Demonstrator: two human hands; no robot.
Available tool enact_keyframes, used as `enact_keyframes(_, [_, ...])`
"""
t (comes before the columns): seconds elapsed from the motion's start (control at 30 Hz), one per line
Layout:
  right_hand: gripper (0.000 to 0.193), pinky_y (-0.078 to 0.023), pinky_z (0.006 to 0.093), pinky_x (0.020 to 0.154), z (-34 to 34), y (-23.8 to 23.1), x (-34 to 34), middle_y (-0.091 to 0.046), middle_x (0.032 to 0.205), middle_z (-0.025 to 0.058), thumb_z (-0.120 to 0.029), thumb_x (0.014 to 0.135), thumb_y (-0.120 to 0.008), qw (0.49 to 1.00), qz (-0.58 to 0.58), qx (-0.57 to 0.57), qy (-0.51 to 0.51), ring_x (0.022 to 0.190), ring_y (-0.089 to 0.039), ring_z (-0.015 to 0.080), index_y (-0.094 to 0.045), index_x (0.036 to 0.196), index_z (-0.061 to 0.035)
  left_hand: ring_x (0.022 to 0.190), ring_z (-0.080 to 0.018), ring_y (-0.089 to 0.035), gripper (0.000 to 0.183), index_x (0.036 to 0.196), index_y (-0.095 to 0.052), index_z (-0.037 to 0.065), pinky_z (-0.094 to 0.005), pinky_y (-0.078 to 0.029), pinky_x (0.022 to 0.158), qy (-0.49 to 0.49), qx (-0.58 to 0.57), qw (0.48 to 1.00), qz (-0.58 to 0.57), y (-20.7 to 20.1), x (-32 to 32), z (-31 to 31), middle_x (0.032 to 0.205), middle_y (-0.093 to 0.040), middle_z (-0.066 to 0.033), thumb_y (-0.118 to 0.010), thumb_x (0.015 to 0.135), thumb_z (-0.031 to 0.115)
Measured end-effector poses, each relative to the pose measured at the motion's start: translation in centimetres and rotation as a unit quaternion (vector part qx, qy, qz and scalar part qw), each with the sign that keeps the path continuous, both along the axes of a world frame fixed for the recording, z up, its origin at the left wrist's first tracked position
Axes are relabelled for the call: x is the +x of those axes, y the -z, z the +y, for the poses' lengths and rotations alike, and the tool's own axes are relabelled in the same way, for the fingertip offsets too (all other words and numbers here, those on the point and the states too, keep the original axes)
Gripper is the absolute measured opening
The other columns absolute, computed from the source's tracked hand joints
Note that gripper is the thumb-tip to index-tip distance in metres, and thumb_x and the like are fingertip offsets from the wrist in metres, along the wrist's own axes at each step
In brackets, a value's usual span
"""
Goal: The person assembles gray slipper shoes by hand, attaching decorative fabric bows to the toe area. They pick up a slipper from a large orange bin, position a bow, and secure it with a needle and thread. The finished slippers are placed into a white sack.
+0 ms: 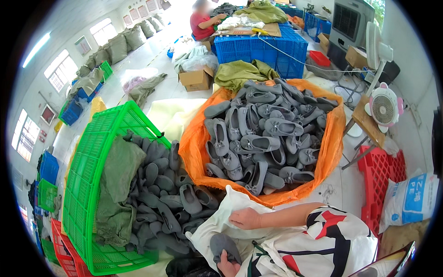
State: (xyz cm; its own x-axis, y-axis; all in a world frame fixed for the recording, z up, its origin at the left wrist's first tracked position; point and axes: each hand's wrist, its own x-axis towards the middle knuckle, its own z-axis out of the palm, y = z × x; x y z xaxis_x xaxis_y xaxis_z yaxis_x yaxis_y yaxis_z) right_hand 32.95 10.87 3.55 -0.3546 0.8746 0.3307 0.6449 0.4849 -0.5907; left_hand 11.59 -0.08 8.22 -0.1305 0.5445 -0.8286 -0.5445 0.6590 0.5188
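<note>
My left hand (pixel 227 266) grips a grey shoe (pixel 224 247) at the lower edge, over the white cloth on my lap. My right hand (pixel 246 218) reaches in from the right, above that white cloth (pixel 226 207), its fingers curled down. What they hold, if anything, is hidden. Just beyond stands a big orange sack (pixel 330 171) heaped with grey slip-on shoes (pixel 258 143), several with small bows. To the left a green plastic crate (pixel 83 207) lies tipped on its side, and more grey shoes (pixel 168 217) spill out of it beside an olive cloth (pixel 121 171).
Blue crates (pixel 263 48) carry cloth behind the sack, where a person in red (pixel 200 25) sits. A red plastic pallet (pixel 371 184), a white printed bag (pixel 410 201) and a small fan (pixel 384 107) on a wooden stool (pixel 364 122) stand at right. A cardboard box (pixel 196 79) sits farther back.
</note>
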Motion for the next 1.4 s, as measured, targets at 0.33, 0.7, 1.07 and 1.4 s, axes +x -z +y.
enact_keyframes(0.33, [0.009,-0.051,0.0365,0.059,0.0,0.1,-0.1,-0.059,0.079,0.0046,-0.020,0.089,-0.060,1.000,0.022,0.013,0.000,0.069,-0.063,0.0244,-0.063,0.091,-0.0123,0.045,-0.0149,-0.041,0.045,0.064,-0.056,0.010,-0.0323,-0.032,0.040,0.052,-0.016,0.995,0.080,-0.5,0.6,0.1,0.057,-0.048,-0.0011,-0.062,0.094,0.043])
enact_keyframes(0.7, [0.008,-0.051,0.0360,0.057,0.0,-0.2,-0.1,-0.058,0.076,0.0047,-0.020,0.088,-0.060,1.000,0.012,0.018,0.001,0.068,-0.063,0.0238,-0.063,0.091,-0.0125,0.042,-0.0149,-0.035,0.044,0.064,-0.057,0.010,-0.0321,-0.028,0.038,0.042,-0.015,0.997,0.071,0.1,0.4,0.0,0.053,-0.044,-0.0009,-0.061,0.094,0.042])
enact_keyframes(1.07, [0.010,-0.051,0.0365,0.060,0.0,-0.1,-0.1,-0.059,0.078,0.0054,-0.021,0.089,-0.060,1.000,0.006,0.008,-0.006,0.070,-0.063,0.0247,-0.063,0.092,-0.0120,0.063,-0.0159,-0.050,0.035,0.131,-0.057,0.005,-0.0319,-0.044,0.058,0.257,0.120,0.918,0.277,3.3,-1.5,-1.5,0.076,-0.061,-0.0064,-0.051,0.098,0.017])
enact_keyframes(1.4, [0.018,-0.053,0.0383,0.069,1.7,0.2,1.0,-0.064,0.087,0.0112,-0.020,0.091,-0.057,0.979,0.157,-0.131,-0.011,0.078,-0.066,0.0267,-0.062,0.103,-0.0074,0.064,-0.0170,-0.049,0.038,0.074,-0.064,0.007,-0.0328,-0.040,0.054,0.006,-0.004,1.000,0.022,3.0,-0.3,0.0,0.071,-0.057,-0.0028,-0.068,0.090,0.041])
